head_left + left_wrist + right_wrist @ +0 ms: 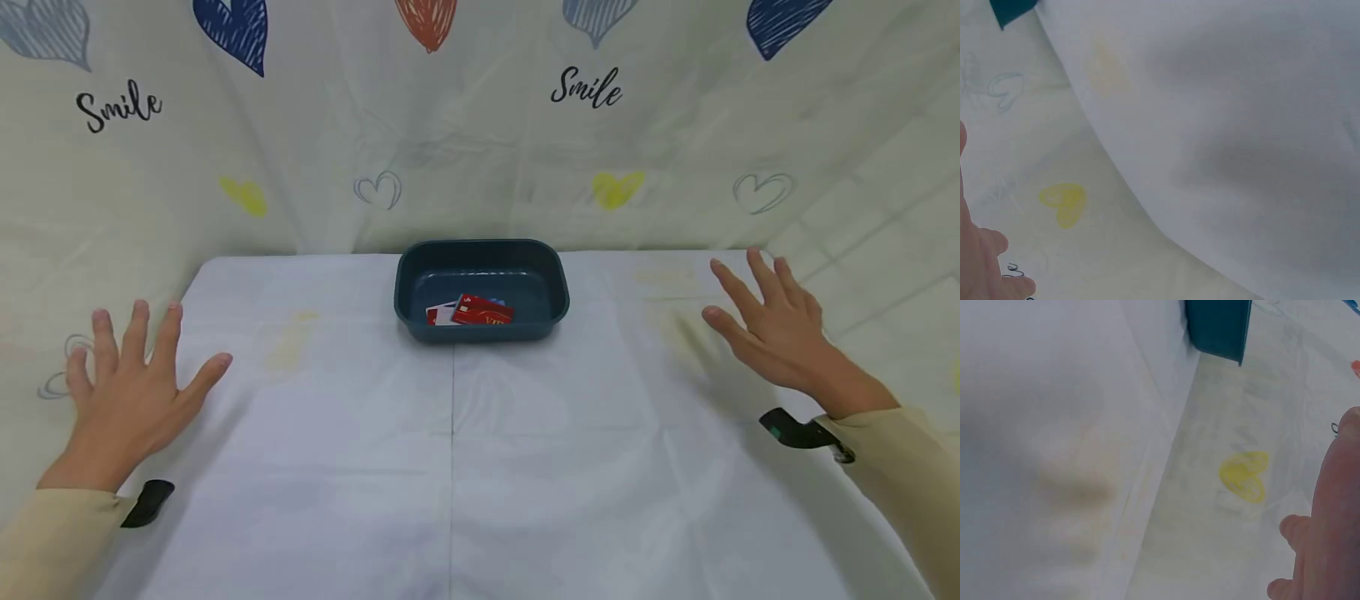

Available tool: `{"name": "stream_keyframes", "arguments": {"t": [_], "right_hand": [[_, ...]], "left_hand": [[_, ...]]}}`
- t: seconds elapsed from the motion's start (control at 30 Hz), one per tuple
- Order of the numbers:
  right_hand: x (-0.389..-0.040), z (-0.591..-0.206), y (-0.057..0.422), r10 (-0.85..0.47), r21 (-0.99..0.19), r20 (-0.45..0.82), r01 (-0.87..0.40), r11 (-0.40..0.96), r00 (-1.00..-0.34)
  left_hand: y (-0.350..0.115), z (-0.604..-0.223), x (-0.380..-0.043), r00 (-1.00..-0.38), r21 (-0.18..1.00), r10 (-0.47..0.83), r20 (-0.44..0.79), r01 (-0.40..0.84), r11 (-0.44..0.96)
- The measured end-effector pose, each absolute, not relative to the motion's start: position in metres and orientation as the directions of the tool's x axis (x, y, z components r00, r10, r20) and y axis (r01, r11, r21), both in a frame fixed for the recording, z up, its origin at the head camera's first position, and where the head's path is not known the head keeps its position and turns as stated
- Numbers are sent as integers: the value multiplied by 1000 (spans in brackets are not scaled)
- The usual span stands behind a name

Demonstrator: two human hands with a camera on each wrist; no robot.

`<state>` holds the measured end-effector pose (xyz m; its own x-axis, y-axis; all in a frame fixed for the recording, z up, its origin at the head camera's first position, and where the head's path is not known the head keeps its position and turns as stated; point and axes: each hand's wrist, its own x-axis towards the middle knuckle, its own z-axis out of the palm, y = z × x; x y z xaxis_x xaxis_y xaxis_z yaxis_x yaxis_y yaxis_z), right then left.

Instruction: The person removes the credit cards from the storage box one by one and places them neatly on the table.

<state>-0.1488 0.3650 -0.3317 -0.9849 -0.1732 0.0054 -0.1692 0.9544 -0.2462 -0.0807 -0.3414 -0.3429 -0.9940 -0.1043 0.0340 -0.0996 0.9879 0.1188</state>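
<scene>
Left grip (127,404), right grip (783,342) splayed wide, well apart from teal bin (483,334); red and white cards (482,312) inside.

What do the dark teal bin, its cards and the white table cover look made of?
Bin: probably moulded plastic, semi-gloss; rounded corners, soft highlights inside.
Cards: perhaps plastic, printed; flat with crisp edges, though card stock is possible.
Table cover: seemingly thin fabric, matte; soft creases show, but plastic sheeting is possible.
</scene>
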Motion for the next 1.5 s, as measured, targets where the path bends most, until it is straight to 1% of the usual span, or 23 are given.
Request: {"name": "stream_keyframes", "arguments": {"t": [0.2, 0.47, 0.67, 0.93, 1.23, 1.5], "right_hand": [[-160, -332, 358, -188, -248, 16, -186, 951, -982], [-177, -329, 342, -212, -300, 45, -216, 929, -976], [-189, -326, 327, -232, -321, 28, -229, 919, -972], [-202, -326, 312, -232, -310, 23, -228, 923, -972], [-217, -328, 296, -249, -331, 18, -241, 912, -968], [-229, -329, 280, -268, -328, -8, -251, 911, -963]], "left_hand": [[-334, -342, -90, -995, 140, -84, 49, -77, 987], [-325, -341, -107, -996, 150, -66, 62, -56, 987], [-313, -340, -120, -996, 145, -48, 72, -38, 989], [-298, -341, -139, -995, 134, -20, 98, -7, 991], [-278, -335, -162, -996, 165, -1, 85, 13, 986], [-255, -334, -182, -996, 150, 26, 85, 39, 988]]}}
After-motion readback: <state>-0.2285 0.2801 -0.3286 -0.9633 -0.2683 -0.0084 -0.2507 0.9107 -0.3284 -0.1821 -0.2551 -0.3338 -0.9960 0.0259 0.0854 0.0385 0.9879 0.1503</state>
